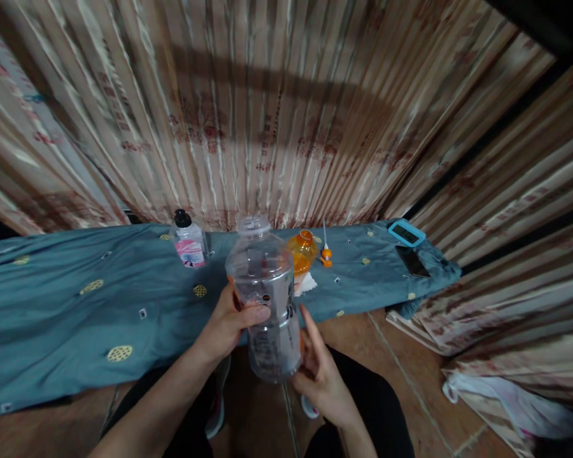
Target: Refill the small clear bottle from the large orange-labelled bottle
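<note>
A large clear plastic bottle [270, 280] is held up in front of me, its neck uncapped and tilted slightly away. Around its left side wraps my left hand [232, 318], thumb across the front. My right hand [319, 369] grips the lower right side near the base; its index finger points up along the wall, and the other fingers are partly hidden. Behind the bottle, an open-necked orange bottle [302, 253] stands on the cloth, partly covered. Just right of it lies an orange pump top [326, 256] with a thin pale tube. A white tissue [306, 284] is below the orange bottle.
A teal patterned cloth [76, 318] covers the long low surface. On its left stands a black-capped bottle with a pink label [190, 245]. A blue-framed digital timer [406, 233] and a dark phone [412, 261] lie at the right end. Patterned curtains [267, 127] hang behind.
</note>
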Action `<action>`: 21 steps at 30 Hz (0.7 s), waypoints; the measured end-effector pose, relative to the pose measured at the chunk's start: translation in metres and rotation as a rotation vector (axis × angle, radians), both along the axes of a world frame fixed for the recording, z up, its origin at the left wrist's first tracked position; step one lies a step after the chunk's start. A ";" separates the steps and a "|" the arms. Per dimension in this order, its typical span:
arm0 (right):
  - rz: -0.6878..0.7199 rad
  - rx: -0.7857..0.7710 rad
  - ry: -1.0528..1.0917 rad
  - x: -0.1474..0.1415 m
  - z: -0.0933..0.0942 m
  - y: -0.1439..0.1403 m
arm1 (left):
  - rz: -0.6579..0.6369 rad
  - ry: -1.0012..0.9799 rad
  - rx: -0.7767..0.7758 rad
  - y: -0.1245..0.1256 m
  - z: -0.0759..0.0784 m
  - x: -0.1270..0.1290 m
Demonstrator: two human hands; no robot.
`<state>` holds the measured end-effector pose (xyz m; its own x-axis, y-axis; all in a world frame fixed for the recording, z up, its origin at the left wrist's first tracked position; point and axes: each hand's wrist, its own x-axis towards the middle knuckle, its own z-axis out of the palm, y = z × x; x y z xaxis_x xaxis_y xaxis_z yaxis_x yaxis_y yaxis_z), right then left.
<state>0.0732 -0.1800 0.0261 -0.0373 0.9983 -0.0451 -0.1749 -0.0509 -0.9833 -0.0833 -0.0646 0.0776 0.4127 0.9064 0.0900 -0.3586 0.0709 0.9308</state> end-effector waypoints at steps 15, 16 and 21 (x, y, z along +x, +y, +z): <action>-0.068 -0.068 -0.066 0.006 -0.031 0.021 | 0.621 0.349 0.178 0.069 -0.042 -0.049; -0.067 -0.067 -0.067 0.006 -0.030 0.022 | 0.629 0.381 0.184 0.072 -0.047 -0.049; -0.087 -0.065 -0.078 0.013 -0.023 0.022 | 0.618 0.497 0.235 0.087 -0.066 -0.055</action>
<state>0.0859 -0.1580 0.0029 0.0550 0.9925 -0.1096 -0.1048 -0.1034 -0.9891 -0.1385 0.0226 0.0112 -0.1121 0.9634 0.2434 0.1885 -0.2198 0.9572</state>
